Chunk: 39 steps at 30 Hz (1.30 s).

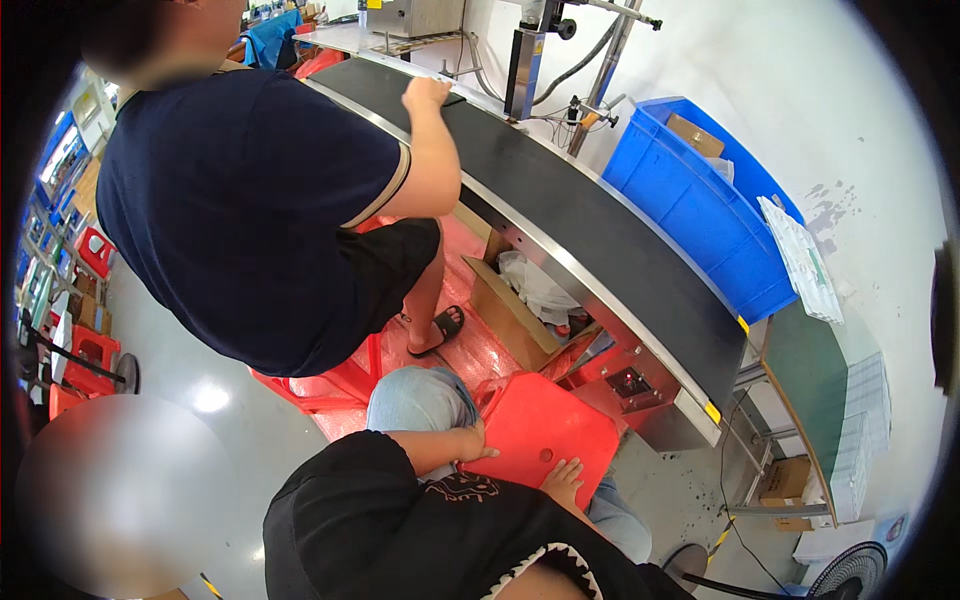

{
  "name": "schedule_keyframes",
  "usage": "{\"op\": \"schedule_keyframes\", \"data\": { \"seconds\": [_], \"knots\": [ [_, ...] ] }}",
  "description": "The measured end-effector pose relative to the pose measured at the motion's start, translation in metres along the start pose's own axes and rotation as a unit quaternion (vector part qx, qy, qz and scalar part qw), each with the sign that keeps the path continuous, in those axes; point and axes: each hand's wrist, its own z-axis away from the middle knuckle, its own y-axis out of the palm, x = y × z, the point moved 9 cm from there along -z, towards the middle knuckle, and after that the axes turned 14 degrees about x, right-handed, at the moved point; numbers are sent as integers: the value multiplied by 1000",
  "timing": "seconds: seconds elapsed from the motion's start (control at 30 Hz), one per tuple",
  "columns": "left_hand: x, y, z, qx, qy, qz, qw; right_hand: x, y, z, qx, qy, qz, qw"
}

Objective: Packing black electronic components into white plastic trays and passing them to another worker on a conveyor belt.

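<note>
A red plastic stool (535, 420) with a small round hole in its seat is between my jeans-clad knees, its seat tilted toward me. At the stool's left edge, my left hand (476, 442) is closed on the rim, the thumb lying over the seat. My right hand (564, 481) grips the near right edge, with its fingers bent over the seat and the rest of the grip hidden. Just beyond the stool runs a long black conveyor belt (600, 230) with a metal frame.
A co-worker in a dark shirt (250, 220) sits at left, one hand (427, 93) over the belt. Behind the belt stands a blue bin (690, 210). An open carton (515, 315) with plastic bags lies underneath. A green-topped table (815, 390) and a black fan (850, 575) are at right.
</note>
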Motion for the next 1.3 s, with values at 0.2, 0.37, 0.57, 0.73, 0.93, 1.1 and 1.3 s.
{"op": "schedule_keyframes", "data": {
  "seconds": [0.2, 0.37, 0.57, 0.73, 0.93, 1.1, 1.3],
  "knots": [
    [-13, 16, 2, -67, -105, 68, 990, -7, -18, 5, 226, -140, -199, 943],
    [-33, 12, 32, -101, -121, -27, 987, -8, -13, 6, 181, -117, -200, 956],
    [-31, 12, 33, -77, -99, -156, 980, -6, -9, 6, 153, -96, -195, 964],
    [-23, 11, 41, -75, -101, -167, 978, -12, -41, 11, 207, -137, -214, 945],
    [-34, -1, 42, -87, -106, -188, 973, -39, -76, 16, 240, -142, -235, 931],
    [-105, -19, 70, -127, 133, -129, 974, -59, -61, 23, 265, -114, -250, 924],
    [-91, -1, 54, -83, 220, -199, 952, -26, -64, 8, 263, -134, -266, 918]
  ]
}}
